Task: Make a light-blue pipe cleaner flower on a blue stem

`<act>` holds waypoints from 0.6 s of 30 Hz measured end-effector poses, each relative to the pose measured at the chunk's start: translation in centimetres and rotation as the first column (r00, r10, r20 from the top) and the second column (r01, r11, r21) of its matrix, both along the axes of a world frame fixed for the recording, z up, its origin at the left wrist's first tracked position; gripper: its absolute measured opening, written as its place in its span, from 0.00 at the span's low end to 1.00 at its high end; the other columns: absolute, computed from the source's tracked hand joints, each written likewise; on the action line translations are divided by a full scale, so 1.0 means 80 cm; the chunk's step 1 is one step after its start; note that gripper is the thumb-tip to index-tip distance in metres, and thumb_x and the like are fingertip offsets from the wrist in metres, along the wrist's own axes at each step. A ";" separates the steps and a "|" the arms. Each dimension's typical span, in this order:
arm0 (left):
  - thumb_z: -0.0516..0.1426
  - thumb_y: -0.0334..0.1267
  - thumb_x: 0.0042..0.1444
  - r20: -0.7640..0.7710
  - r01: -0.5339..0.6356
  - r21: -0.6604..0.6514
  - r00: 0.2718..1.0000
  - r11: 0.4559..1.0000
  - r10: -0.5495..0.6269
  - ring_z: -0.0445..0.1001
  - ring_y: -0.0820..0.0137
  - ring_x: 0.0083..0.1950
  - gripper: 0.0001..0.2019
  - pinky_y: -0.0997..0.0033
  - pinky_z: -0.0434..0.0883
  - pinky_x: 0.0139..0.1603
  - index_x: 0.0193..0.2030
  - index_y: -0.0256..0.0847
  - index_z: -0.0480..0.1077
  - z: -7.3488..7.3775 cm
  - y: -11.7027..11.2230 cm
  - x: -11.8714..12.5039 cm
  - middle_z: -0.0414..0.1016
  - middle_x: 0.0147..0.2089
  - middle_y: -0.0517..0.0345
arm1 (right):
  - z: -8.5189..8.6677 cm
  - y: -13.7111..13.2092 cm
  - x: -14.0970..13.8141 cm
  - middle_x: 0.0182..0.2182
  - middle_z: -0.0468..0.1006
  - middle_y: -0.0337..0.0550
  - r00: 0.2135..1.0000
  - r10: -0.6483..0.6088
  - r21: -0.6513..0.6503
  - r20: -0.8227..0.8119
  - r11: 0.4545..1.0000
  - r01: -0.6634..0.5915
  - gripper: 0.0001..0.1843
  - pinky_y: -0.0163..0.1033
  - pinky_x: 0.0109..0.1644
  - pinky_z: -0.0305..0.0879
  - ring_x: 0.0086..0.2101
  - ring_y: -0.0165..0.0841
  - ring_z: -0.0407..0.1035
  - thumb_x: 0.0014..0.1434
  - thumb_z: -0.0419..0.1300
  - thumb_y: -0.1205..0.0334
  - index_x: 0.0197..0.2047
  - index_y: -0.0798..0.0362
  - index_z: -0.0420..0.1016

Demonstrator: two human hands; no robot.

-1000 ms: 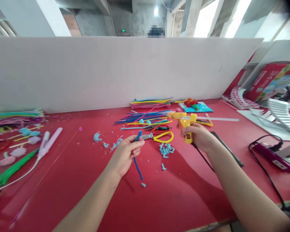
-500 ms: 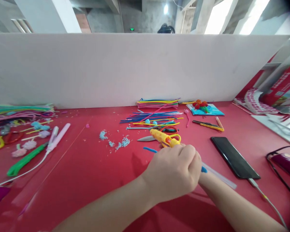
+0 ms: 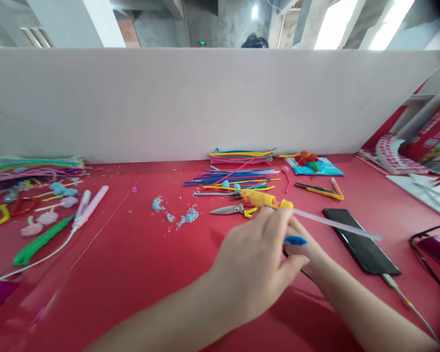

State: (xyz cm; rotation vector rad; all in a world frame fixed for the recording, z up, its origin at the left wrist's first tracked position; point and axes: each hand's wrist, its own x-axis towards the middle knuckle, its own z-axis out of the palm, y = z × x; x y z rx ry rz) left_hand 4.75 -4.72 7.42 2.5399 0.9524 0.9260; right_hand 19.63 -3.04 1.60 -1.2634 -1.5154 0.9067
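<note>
My left hand crosses in front of my right, fingers bent and thumb pointing right. Out between its thumb and fingers pokes the end of a blue pipe cleaner; the rest of that piece is hidden. Mostly covered behind it, my right hand grips a yellow glue gun, whose nozzle points left. From the gun's back sticks a long translucent glue stick, passing over the phone. Just below the nozzle lie yellow-handled scissors, blades to the left.
Pipe cleaners lie in piles at the back. Blue fluff clippings dot the middle. A phone on a cable sits right. Leftward are a pink styling iron and a green-handled tool. A white partition stands behind.
The glue gun has swung flatter, its glue stick now reaching across the phone. My left hand has loosened from a tight fist and turned, with its thumb now showing. The view shifted slightly.
</note>
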 end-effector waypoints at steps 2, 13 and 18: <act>0.53 0.43 0.57 0.162 0.060 -0.395 0.987 0.917 0.005 0.70 0.69 0.37 0.14 0.72 0.67 0.32 0.49 0.44 0.62 -0.002 0.007 -0.017 0.71 0.39 0.55 | 0.004 0.008 0.005 0.21 0.64 0.36 0.990 -0.010 -0.089 -0.137 0.996 -0.002 0.06 0.35 0.23 0.59 0.21 0.29 0.61 0.54 0.53 0.61 0.35 0.51 0.68; 0.51 0.40 0.58 0.342 0.153 -0.881 0.860 0.448 0.379 0.53 0.82 0.18 0.08 0.81 0.49 0.17 0.31 0.38 0.62 -0.071 0.051 -0.065 0.60 0.23 0.66 | -0.014 0.011 0.005 0.28 0.70 0.35 0.969 -0.009 -0.290 -0.248 0.955 -0.065 0.09 0.33 0.29 0.58 0.26 0.28 0.63 0.45 0.62 0.66 0.33 0.51 0.69; 0.48 0.39 0.58 0.311 0.164 -0.922 0.854 0.351 0.417 0.60 0.80 0.16 0.06 0.82 0.50 0.12 0.38 0.39 0.60 -0.097 0.060 -0.075 0.71 0.27 0.60 | -0.026 -0.001 -0.005 0.26 0.70 0.35 0.993 0.118 -0.231 0.012 0.966 -0.112 0.07 0.34 0.29 0.61 0.24 0.29 0.64 0.47 0.61 0.64 0.31 0.50 0.66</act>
